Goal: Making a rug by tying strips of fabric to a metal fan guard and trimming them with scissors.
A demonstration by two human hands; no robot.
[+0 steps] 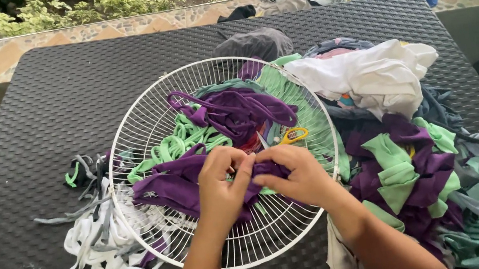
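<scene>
Both hands, left hand (221,179) and right hand (297,173), are pinching a purple fabric strip (174,186) closed-fingered against the white wire fan guard (124,133), bracing it at the centre.

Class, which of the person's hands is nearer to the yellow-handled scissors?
Right. The right hand lies just below the scissors; the left hand is farther, down to their left.

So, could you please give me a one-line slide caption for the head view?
Both hands, left hand and right hand, work purple cloth strips over a white wire fan guard on a dark woven table.
</scene>
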